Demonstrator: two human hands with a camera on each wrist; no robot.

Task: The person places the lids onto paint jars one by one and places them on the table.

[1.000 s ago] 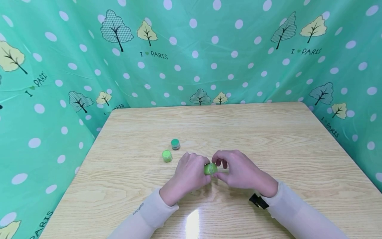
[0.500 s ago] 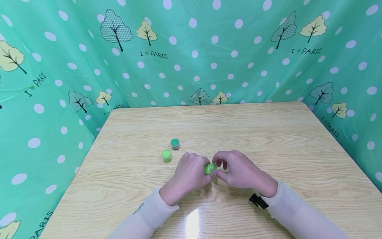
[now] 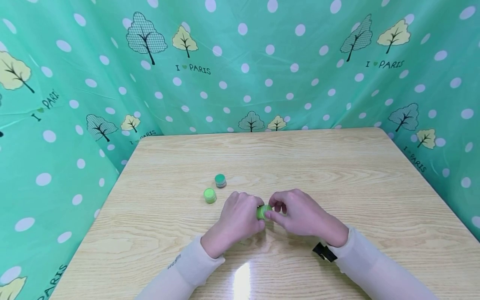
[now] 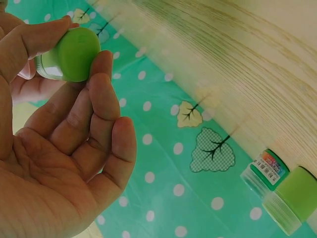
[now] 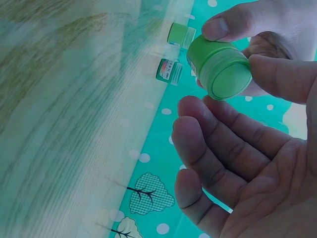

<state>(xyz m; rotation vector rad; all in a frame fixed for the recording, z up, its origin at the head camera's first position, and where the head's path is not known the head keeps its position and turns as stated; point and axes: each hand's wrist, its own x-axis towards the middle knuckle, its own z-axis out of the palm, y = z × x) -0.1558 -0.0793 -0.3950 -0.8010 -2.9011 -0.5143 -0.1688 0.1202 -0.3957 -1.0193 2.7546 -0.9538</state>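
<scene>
My left hand [image 3: 241,216] holds a small light-green paint jar [image 5: 213,52] on its side, thumb and fingers round the base end. In the left wrist view the rounded green bottom of the paint jar [image 4: 79,53] faces out between thumb and fingertips. From the other side, my right hand [image 3: 301,212] pinches the jar's clear lid [image 5: 230,79], thumb on one edge and a fingertip at the opposite edge. Its other fingers are loosely curled below. Left of the hands, another light-green jar [image 3: 210,196] and a dark-green jar [image 3: 220,181] stand upright on the table.
The wood-grain table [image 3: 318,166] spreads out round the hands. Green polka-dot cloth [image 3: 270,75] hangs behind it and along both sides. A black clip [image 3: 325,252] hangs at the right sleeve cuff.
My right thumb has moved up and left over the lid, and the right fingers have shifted slightly. The left hand, the held jar and the two standing jars stay in place.
</scene>
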